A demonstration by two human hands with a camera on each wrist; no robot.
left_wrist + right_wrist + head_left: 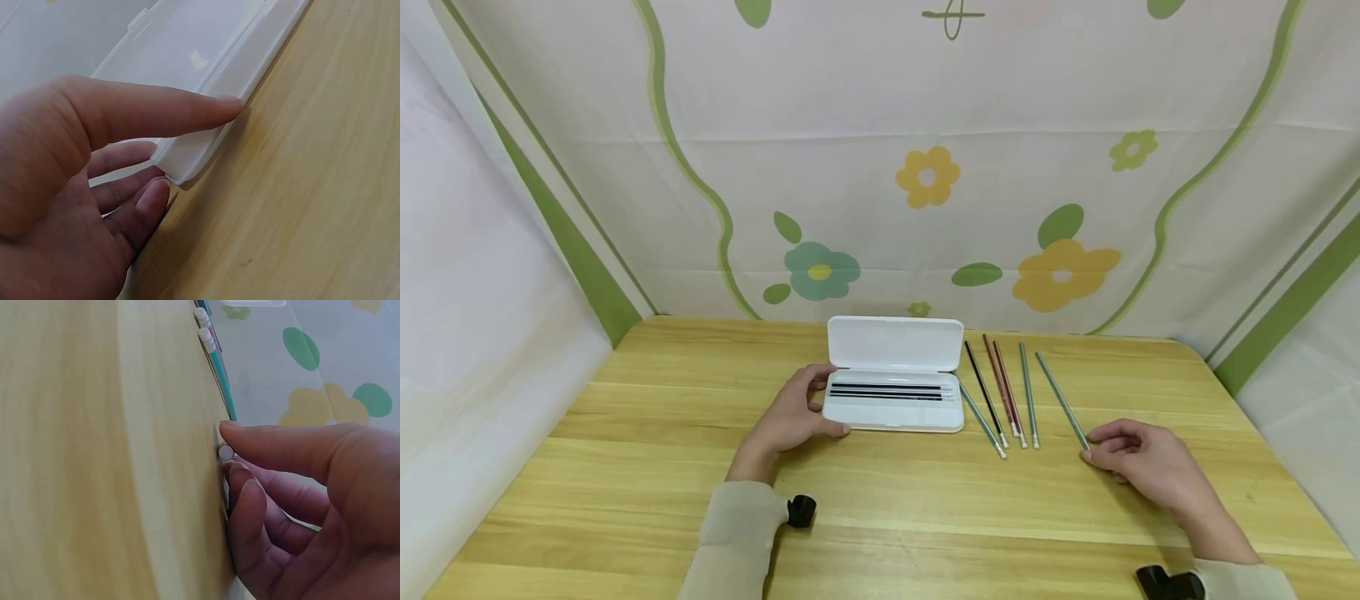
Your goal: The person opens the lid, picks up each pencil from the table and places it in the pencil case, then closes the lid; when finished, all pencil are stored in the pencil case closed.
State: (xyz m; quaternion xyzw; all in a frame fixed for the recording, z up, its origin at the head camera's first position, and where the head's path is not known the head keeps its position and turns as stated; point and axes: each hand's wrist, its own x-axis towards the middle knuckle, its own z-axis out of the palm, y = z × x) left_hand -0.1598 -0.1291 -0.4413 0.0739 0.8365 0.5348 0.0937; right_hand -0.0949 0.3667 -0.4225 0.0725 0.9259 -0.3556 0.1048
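An open white pencil case lies on the table with its lid tilted up at the back. Inside it are several dark pencils, side by side. My left hand holds the case's left end, thumb along the front edge and fingers at the side, as the left wrist view also shows. At the right, my right hand pinches a green pencil near its eraser end, between thumb and fingers. The white eraser tip shows between them in the right wrist view.
Between the case and my right hand lie a black pencil, two red pencils and two more green pencils, one upright in view, another slanting against the case. A flowered cloth hangs behind the wooden table.
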